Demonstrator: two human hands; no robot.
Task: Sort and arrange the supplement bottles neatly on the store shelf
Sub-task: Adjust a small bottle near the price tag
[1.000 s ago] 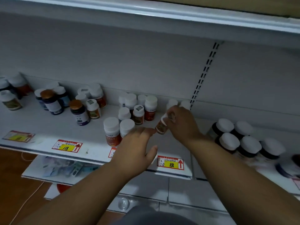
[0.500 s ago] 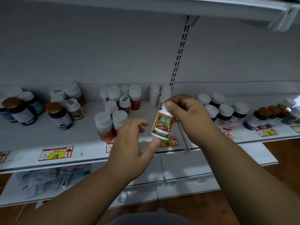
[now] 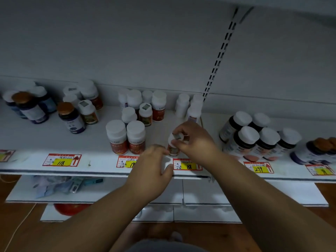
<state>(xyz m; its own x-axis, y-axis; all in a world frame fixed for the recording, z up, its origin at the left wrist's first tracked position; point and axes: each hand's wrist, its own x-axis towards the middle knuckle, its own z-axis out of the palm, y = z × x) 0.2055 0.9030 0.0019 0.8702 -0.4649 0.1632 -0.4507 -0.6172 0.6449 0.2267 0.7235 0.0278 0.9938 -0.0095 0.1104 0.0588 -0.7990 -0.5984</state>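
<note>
My right hand (image 3: 195,142) grips the white cap of a small orange-labelled bottle (image 3: 173,149) that stands near the front edge of the white shelf (image 3: 98,167), just above the "88" price tag (image 3: 187,165). My left hand (image 3: 151,174) hovers in front of it with fingers spread, fingertips close to the bottle's base, holding nothing. Two red-labelled white-capped bottles (image 3: 125,137) stand just to the left. More white-capped bottles (image 3: 143,104) are grouped behind them.
Dark bottles with brown caps (image 3: 70,118) stand at the left. A cluster of dark bottles with white caps (image 3: 254,137) fills the right. A lower shelf holds blue packets (image 3: 60,184). A slotted upright (image 3: 220,55) runs up the back wall.
The orange-labelled bottle, held up in front of the shelf edge half a second ago, is now down on the shelf. My left hand has come off its base.
</note>
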